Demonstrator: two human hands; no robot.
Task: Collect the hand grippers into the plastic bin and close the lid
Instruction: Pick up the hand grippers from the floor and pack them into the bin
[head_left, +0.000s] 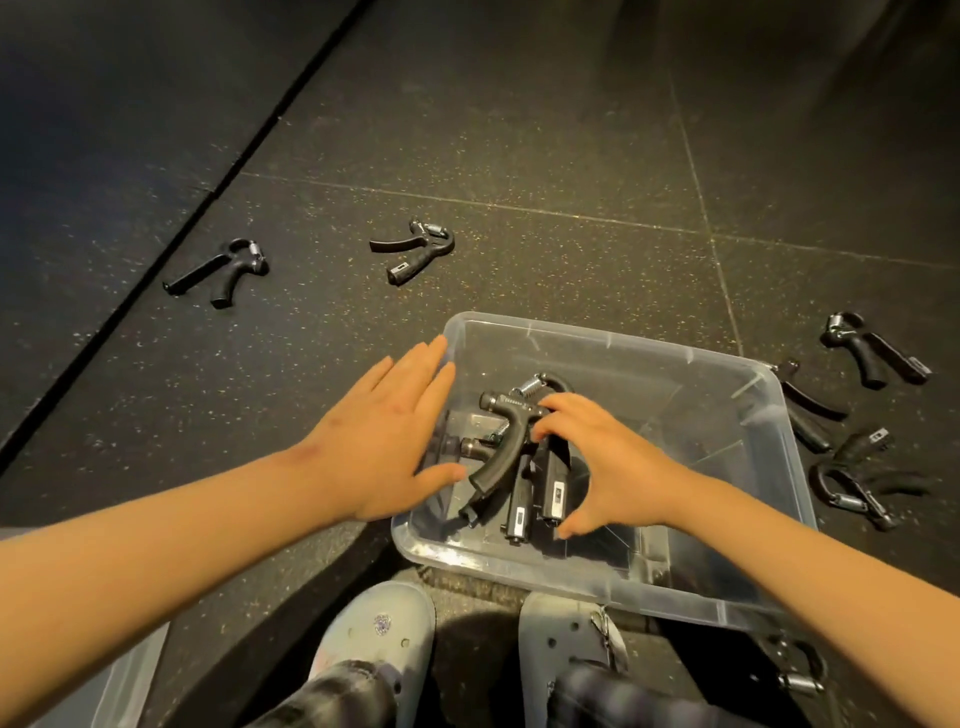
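A clear plastic bin (769, 415) stands open on the dark floor in front of me. Inside it lie three black hand grippers (498, 431) in a loose pile. My right hand (618, 462) is down in the bin over them, its bent fingertips touching the top gripper and its thumb spread wide near a handle end. My left hand (384, 431) hovers flat with straight fingers over the bin's left rim and holds nothing. More hand grippers lie on the floor: two at the far left (221, 270) (415, 249) and several to the right of the bin (878, 353).
A translucent plastic sheet, perhaps the lid (104, 686), shows at the bottom left corner. Another hand gripper (795, 670) lies near the bin's front right corner. My two grey clogs (379, 639) stand just in front of the bin. A floor seam (208, 197) runs diagonally at the left.
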